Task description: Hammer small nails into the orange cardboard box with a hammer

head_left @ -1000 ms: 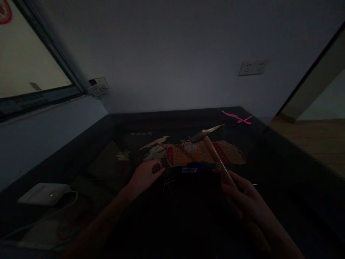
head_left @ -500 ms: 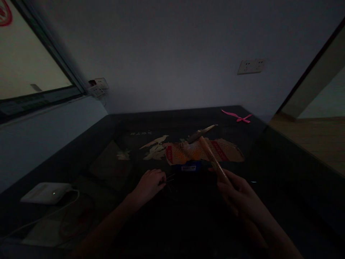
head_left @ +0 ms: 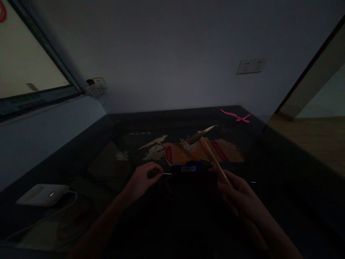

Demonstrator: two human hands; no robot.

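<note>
My left hand [head_left: 145, 177] pinches one end of a thin shiny nail [head_left: 167, 174] between thumb and finger. A few more thin nails [head_left: 168, 187] lie on the dark tabletop just below it. My right hand [head_left: 237, 187] is wrapped round the wooden handle of a hammer [head_left: 212, 158]. The hammer's metal head points away from me, over a patterned piece of cardboard [head_left: 178, 153] with red bands. A blue box [head_left: 190, 167] with a white label shows at the cardboard's near edge.
On the dark table [head_left: 129, 122], a pink ribbon [head_left: 238, 118] lies at the back right. A white device [head_left: 43, 194] with a cable sits at the left. Sockets [head_left: 249, 66] are on the wall behind. A small shiny sliver [head_left: 253, 182] lies right of my right hand.
My left hand has shifted slightly left and up, and a nail now sticks out of its fingertips. The right hand and the hammer have hardly moved.
</note>
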